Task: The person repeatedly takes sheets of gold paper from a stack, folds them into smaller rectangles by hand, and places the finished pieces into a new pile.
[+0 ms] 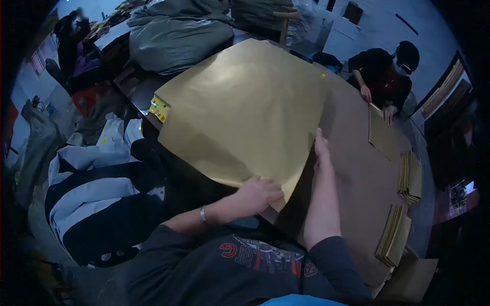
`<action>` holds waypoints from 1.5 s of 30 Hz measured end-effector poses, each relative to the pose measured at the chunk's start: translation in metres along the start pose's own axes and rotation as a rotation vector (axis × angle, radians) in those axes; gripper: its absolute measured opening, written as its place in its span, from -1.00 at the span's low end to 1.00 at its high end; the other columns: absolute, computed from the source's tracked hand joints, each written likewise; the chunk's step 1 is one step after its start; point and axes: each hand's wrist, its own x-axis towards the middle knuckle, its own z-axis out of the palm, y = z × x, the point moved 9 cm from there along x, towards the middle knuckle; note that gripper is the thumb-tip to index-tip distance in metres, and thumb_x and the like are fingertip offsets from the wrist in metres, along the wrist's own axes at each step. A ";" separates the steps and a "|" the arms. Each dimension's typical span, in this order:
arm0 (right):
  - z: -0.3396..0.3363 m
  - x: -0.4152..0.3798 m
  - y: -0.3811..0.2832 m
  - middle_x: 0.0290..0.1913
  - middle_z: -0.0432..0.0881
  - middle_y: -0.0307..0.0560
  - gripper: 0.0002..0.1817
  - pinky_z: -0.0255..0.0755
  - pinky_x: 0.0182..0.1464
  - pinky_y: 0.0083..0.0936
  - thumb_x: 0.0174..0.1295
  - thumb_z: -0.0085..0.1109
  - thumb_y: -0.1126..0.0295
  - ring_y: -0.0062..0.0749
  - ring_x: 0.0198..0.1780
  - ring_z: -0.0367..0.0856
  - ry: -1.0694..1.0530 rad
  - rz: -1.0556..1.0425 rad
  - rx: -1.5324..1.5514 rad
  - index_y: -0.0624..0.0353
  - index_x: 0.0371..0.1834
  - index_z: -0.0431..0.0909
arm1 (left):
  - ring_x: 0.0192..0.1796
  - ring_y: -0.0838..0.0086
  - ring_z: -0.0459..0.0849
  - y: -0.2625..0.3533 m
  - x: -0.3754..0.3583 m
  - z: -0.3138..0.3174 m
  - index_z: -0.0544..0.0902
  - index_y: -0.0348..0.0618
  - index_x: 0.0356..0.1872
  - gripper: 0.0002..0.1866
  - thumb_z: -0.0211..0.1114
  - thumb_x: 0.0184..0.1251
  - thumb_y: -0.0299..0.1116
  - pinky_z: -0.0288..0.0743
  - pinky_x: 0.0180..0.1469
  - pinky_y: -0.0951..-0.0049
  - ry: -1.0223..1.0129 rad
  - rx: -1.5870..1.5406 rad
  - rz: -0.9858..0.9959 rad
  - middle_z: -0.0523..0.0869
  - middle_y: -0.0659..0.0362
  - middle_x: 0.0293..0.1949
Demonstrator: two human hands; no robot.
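A large, shiny gold-coloured sheet (245, 102) spreads over the table in front of me, its near edge curving up a little. My left hand (258, 195), with a bracelet at the wrist, lies across the sheet's near edge close to its corner, fingers stretched to the right. At the right edge of the sheet is my right hand (321, 145), thumb up and fingers partly hidden, apparently gripping that edge. A yellow printed piece (158, 109) peeks out from under the left corner.
Across the brown tabletop (352, 178), another person (390, 71) handles a folded gold piece (382, 131). Two stacks of folded gold pieces, an upper stack (410, 176) and a lower stack (394, 235), line the right edge. Large grey-green sacks (181, 41) stand behind; white-and-dark cloth (97, 199) lies left.
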 end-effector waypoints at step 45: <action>-0.127 -0.027 0.006 -0.51 0.46 -0.16 -0.53 0.33 -0.28 -0.40 0.43 0.03 0.09 -0.48 -0.39 0.36 0.340 -0.355 0.142 0.34 -0.43 0.48 | -0.42 0.56 0.56 -0.384 -0.036 -0.126 0.63 -0.15 -0.41 -0.71 0.36 0.31 -0.13 0.49 -0.33 0.48 0.632 -0.723 -1.122 0.61 0.30 -0.48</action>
